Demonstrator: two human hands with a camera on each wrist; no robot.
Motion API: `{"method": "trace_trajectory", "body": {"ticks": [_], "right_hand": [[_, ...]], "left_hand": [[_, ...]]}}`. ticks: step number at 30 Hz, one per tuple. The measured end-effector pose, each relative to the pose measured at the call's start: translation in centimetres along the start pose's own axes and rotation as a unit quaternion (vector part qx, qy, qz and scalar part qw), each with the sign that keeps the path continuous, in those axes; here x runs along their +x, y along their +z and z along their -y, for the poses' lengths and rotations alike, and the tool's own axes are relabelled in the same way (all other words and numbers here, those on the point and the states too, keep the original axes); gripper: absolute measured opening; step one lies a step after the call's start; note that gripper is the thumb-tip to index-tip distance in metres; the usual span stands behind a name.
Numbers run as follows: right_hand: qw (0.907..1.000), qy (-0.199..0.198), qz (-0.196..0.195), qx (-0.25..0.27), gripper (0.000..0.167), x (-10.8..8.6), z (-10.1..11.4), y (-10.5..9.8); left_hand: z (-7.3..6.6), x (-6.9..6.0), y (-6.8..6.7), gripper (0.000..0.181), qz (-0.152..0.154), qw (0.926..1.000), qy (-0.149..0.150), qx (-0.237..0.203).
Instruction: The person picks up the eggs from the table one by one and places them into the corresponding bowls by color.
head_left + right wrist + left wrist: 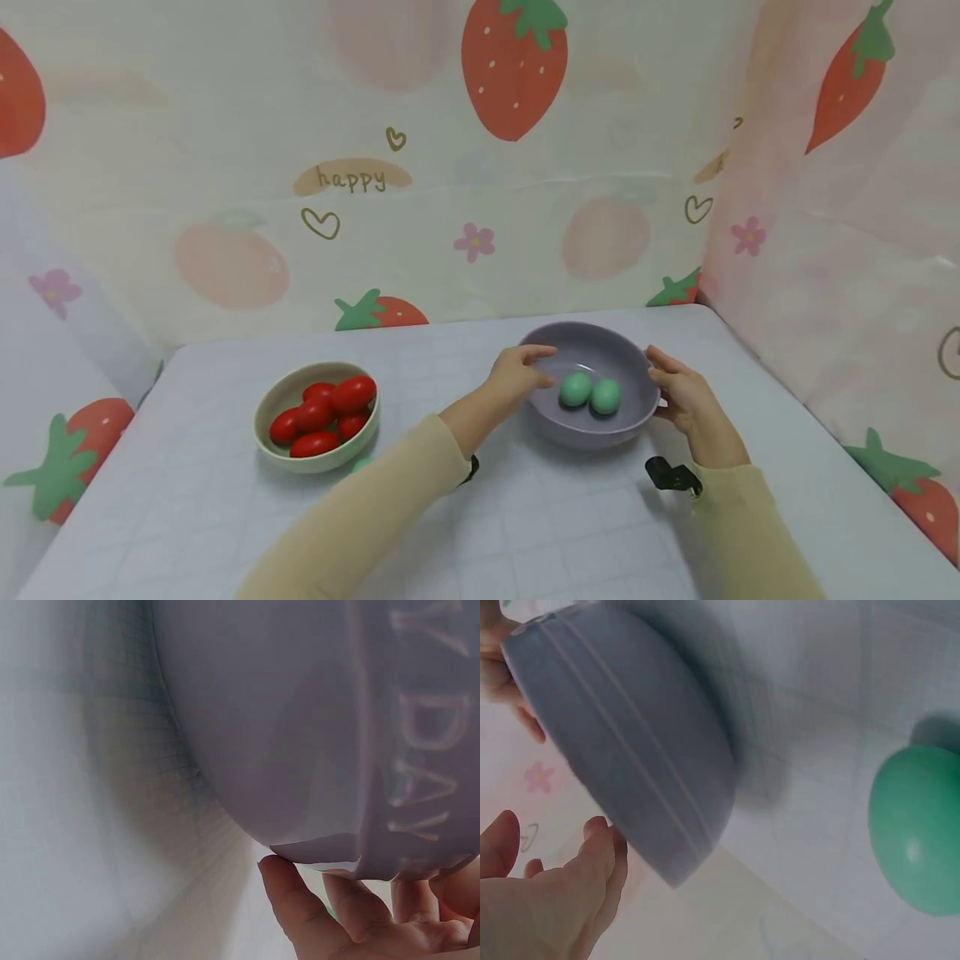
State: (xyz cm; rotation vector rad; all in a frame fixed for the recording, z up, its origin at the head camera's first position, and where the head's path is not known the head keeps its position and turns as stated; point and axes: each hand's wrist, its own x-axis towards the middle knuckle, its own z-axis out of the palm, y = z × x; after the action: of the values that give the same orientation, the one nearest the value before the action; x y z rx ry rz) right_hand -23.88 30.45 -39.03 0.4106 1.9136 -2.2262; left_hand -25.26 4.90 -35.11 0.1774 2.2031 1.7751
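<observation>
A purple bowl [592,437] stands on the table with two green eggs [576,389] inside. At its right side my right hand [693,408] holds the rim; in the right wrist view its fingers [352,907] rest against the outer wall. My left hand [517,375] is at the left rim, fingers loosely bent and reaching over the bowl, with no egg in them. In the left wrist view, this hand [555,900] is beside the rim. Another green egg [922,832] lies on the table, mostly hidden by my left sleeve in the head view.
A cream bowl [270,454] with several glossy red egg-shaped pieces [315,414] stands to the left. The white table [540,533] meets a strawberry-printed backdrop [450,108] at the back and right. A black wrist camera [671,475] sits below my right hand.
</observation>
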Motion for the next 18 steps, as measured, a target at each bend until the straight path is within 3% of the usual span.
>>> {"method": "trace_trajectory", "body": {"ticks": [3,8,18], "right_hand": [[1.0,0.002,0.001,0.005,0.059,0.0,0.0,-0.1],[1.0,0.004,0.006,0.003,0.058,0.0,-0.1,-0.2],[1.0,0.006,0.001,0.005,0.058,0.0,0.0,0.0]], "left_hand": [[-0.4,-1.2,-0.9,0.051,0.015,0.9998,0.006,-0.011],[-0.7,-2.5,-2.4,0.05,0.023,0.9995,0.019,0.008],[0.3,-5.8,-5.8,0.049,0.023,0.998,0.027,0.052]]}}
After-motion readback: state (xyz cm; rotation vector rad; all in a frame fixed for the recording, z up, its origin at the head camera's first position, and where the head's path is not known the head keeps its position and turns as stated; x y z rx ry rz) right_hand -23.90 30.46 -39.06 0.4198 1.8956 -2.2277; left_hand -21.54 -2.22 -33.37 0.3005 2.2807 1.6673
